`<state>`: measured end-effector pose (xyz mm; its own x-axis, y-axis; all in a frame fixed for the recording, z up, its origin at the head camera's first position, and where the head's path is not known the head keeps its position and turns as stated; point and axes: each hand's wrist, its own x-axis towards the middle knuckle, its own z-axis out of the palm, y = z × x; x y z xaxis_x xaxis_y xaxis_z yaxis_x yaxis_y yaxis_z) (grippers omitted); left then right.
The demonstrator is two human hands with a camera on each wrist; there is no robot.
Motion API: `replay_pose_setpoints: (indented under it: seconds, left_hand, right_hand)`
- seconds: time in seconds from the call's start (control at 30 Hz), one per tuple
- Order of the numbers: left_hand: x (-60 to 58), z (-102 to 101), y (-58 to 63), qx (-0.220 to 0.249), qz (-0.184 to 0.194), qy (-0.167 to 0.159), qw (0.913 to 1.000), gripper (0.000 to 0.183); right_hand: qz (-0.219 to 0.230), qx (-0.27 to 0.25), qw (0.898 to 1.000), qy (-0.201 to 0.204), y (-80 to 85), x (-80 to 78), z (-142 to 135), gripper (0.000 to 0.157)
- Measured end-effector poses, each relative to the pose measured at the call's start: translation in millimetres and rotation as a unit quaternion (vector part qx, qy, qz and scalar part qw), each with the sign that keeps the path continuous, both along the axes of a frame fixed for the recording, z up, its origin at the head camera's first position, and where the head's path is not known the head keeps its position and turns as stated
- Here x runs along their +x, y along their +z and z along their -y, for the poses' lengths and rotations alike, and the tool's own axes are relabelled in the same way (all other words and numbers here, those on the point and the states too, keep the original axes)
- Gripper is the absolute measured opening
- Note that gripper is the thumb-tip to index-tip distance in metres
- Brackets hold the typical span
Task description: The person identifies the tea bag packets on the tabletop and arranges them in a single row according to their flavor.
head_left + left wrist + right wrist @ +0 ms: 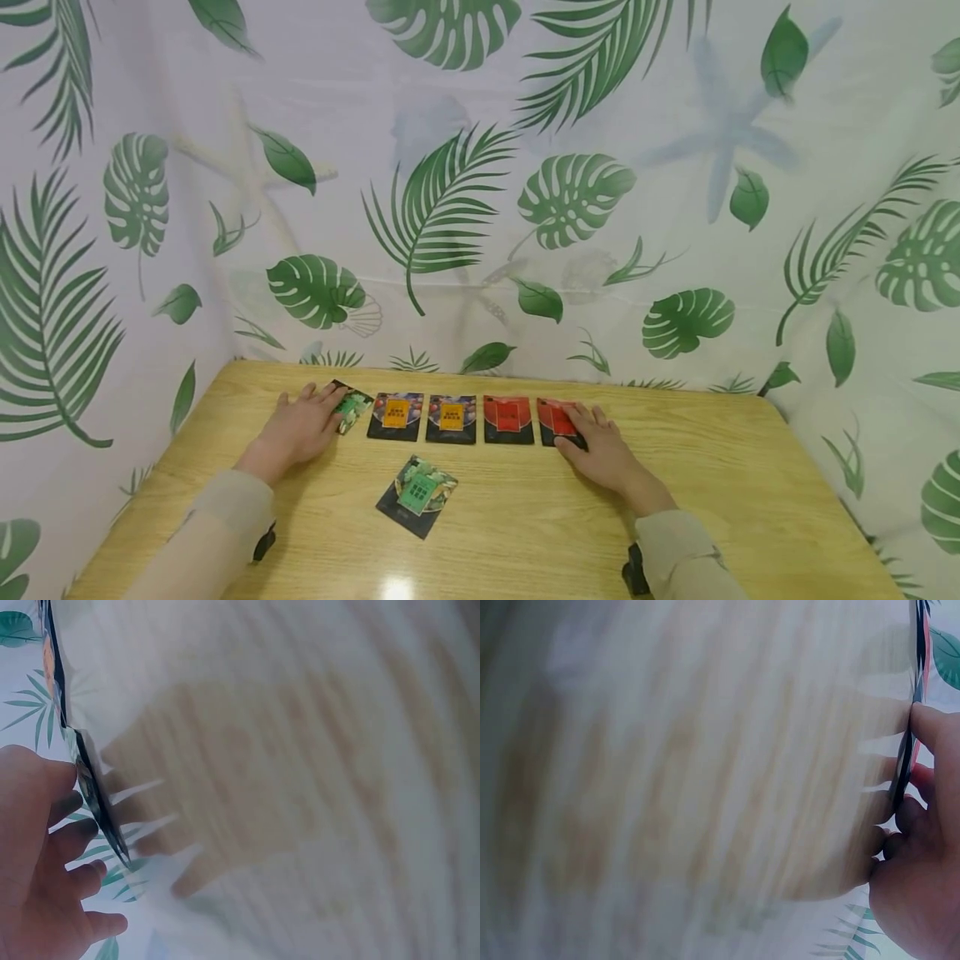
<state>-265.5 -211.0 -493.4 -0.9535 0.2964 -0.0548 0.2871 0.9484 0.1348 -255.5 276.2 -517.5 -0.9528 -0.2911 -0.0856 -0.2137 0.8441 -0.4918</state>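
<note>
My left hand (302, 425) rests its spread fingers on the left part of a green-labelled seasoning packet (356, 406), which lies askew at the left end of a row. In the left wrist view, the thumb and fingers touch this thin packet (94, 795). At the other end, my right hand (603, 450) lays its fingers over the right side of a red packet (553, 417); its thumb is at the near edge. Between them lie two orange-labelled packets (395, 416) and another red packet (508, 419). A second green-labelled packet (417, 495) lies tilted in front of the row.
The wooden table (510, 533) carries all the packets. A white curtain (465, 333) printed with green leaves hangs along its back and sides. Dark wrist straps (637, 570) show by both sleeves.
</note>
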Motion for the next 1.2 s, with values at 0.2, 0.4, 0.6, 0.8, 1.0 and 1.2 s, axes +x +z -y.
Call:
replay_pose_setpoints:
  seconds: [0.2, 0.4, 0.6, 0.8, 1.0, 1.2]
  left_hand:
    - [3.2, 1, 1.4, -0.005, 0.006, 0.0, 1.0, 0.054]
    - [4.8, -1, 6.3, -0.026, -0.023, 0.004, 0.9994, 0.053]
    - [4.7, 0, 7.4, -0.065, -0.074, 0.002, 0.9952, 0.05]
    - [4.2, 5, 5.8, -0.069, -0.136, -0.009, 0.9882, 0.051]
    - [9.0, 10, 6.8, -0.036, -0.103, -0.03, 0.9936, 0.05]
    - [14.9, 13, 5.8, -0.028, -0.048, -0.032, 0.998, 0.051]
  right_hand:
    - [-0.001, -0.004, 1.0, 0.0, 1.9, 1.1, 1, 0.073]
    - [-0.005, -0.001, 1.0, 0.002, 0.2, 0.7, 0, 0.073]
    - [-0.007, -0.002, 1.0, 0.001, 1.0, 1.8, 1, 0.073]
    - [-0.01, -0.003, 1.0, 0.001, 4.5, 2.2, 3, 0.072]
    - [-0.014, -0.006, 1.0, 0.004, 5.2, 2.1, 4, 0.072]
    - [-0.009, 0.001, 1.0, -0.001, 1.7, 1.2, 2, 0.073]
